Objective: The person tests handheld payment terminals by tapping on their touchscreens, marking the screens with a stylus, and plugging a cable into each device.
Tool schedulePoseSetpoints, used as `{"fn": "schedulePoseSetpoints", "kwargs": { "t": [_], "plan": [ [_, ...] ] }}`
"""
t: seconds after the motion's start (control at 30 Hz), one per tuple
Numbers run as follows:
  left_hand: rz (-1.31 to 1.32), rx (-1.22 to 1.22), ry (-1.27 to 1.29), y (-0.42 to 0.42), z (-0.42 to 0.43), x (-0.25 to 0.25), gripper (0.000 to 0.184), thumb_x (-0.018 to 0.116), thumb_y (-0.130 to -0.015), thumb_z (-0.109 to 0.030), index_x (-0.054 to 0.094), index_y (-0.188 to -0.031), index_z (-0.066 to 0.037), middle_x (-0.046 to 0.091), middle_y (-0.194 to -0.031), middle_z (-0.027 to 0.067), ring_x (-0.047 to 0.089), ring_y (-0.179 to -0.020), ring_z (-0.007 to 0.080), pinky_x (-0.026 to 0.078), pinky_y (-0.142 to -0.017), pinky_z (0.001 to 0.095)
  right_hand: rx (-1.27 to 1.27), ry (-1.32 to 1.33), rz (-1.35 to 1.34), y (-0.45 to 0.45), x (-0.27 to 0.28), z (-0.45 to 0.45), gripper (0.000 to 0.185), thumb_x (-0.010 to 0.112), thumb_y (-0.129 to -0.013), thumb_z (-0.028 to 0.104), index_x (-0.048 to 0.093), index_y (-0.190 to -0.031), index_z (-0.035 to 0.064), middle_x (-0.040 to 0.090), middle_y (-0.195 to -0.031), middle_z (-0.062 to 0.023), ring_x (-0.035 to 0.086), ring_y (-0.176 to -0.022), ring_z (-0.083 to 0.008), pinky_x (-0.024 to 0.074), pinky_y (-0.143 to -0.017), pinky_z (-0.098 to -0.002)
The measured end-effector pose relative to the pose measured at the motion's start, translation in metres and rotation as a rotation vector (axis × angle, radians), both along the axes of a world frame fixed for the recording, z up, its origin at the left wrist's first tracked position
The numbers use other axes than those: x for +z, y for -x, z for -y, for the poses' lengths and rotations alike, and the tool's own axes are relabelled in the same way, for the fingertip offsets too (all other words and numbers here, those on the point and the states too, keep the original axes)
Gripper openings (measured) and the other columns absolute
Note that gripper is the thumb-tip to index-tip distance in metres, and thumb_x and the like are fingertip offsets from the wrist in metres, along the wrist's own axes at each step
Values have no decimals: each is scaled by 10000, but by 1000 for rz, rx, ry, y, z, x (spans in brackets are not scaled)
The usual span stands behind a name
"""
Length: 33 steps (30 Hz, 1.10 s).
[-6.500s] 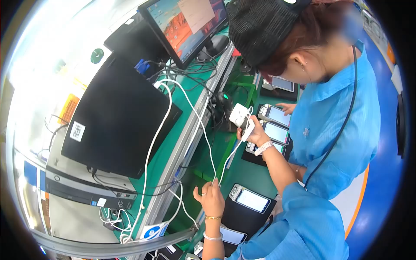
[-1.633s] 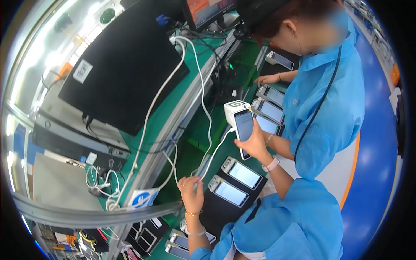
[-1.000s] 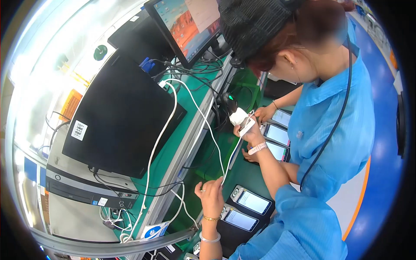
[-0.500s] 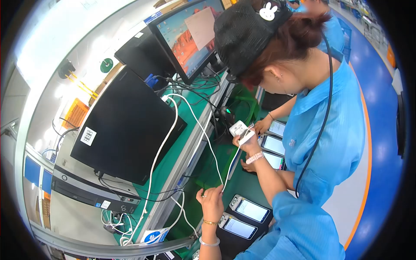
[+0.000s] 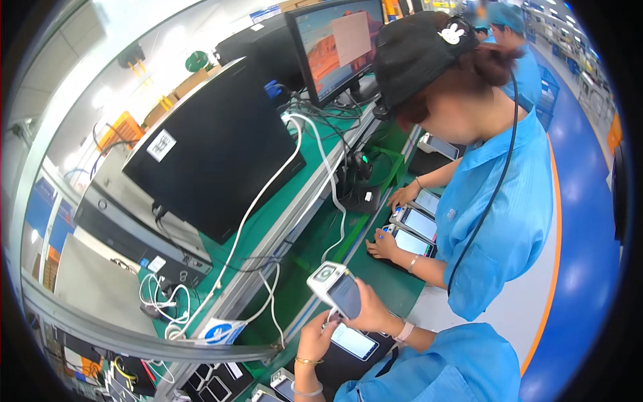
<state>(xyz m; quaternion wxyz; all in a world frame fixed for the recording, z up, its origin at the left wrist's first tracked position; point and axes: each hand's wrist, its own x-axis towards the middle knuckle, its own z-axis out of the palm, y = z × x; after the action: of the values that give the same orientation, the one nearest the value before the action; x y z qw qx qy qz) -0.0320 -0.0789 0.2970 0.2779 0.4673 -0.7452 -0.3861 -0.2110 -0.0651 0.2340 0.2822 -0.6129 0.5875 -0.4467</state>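
My right hand [image 5: 372, 309], with a pink watch at the wrist, holds a white handheld terminal [image 5: 329, 281] with its dark screen tilted up. Close below it, my left hand [image 5: 316, 338] pinches a white cable [image 5: 333, 313] at the terminal's side; whether its plug is inserted cannot be made out. Under my hands, another terminal with a lit screen [image 5: 355, 340] lies on a black mat. More terminals [image 5: 282, 385] lie at the bottom, near my left wrist.
A co-worker [image 5: 495, 201] in blue stands at the right, both hands at terminals [image 5: 414, 224] on the bench. A scanner [image 5: 362, 164] stands beyond. At the left are a dark monitor back [image 5: 214, 147], a lit monitor [image 5: 338, 43], a computer case [image 5: 140, 241] and a metal rail [image 5: 134, 342].
My right hand has brought the held terminal down and toward my left hand, turning its screen into view. The co-worker's nearer hand now shows on a terminal. The camera view has shifted.
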Motion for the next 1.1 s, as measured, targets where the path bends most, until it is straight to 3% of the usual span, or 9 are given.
{"fn": "schedulePoseSetpoints", "kwargs": {
  "t": [0.07,0.1,0.37,0.63,0.9,1.03,1.1],
  "plan": [
    [199,118,-6,-7,-12,-15,210,579,-839,-78,618,-1016,29,680,-800,138,660,-689,177,504,-629,292,65,-19,-78,-11,10,-16,1024,786,-611,290,193,-1336,-124,428,-1142,-312,478,-1037,-446,409,-912,-429],
    [178,127,43,-13,-18,-19,164,591,-827,-65,626,-958,27,675,-731,113,651,-617,165,498,-583,281,76,2,-159,-15,9,-22,1039,794,-602,295,190,-1337,-121,433,-1134,-305,478,-1046,-439,406,-925,-426],
    [33,149,-252,-45,-65,-17,78,563,-851,-53,564,-871,22,655,-676,102,658,-587,177,512,-540,282,207,127,-323,-42,9,-58,1025,789,-562,255,225,-1316,-149,455,-1006,-247,481,-917,-376,423,-824,-416],
    [-103,176,-259,-77,-92,-25,88,542,-839,-14,577,-876,58,645,-655,117,624,-543,148,497,-508,268,260,36,-352,-71,18,-80,1027,783,-588,272,213,-1331,-149,451,-1035,-249,476,-949,-383,414,-876,-413],
    [-207,246,-275,-91,-108,-38,113,537,-839,-6,607,-886,69,621,-621,90,578,-510,111,461,-464,238,180,-51,-333,-92,20,-99,1008,783,-586,275,237,-1330,-131,462,-1026,-253,493,-935,-382,433,-845,-408],
    [-183,234,-325,-97,-110,-43,156,530,-845,-8,631,-939,66,621,-637,85,567,-509,103,448,-461,225,94,-39,-323,-99,14,-109,954,761,-597,298,286,-1303,-132,490,-969,-252,514,-903,-378,447,-790,-415],
    [-230,186,-366,-107,-112,-44,211,508,-867,-14,643,-1013,55,623,-651,79,560,-500,104,448,-465,219,50,-126,-303,-92,17,-107,989,763,-598,304,246,-1317,-136,478,-1007,-271,508,-931,-396,444,-825,-427]
  ]
}}
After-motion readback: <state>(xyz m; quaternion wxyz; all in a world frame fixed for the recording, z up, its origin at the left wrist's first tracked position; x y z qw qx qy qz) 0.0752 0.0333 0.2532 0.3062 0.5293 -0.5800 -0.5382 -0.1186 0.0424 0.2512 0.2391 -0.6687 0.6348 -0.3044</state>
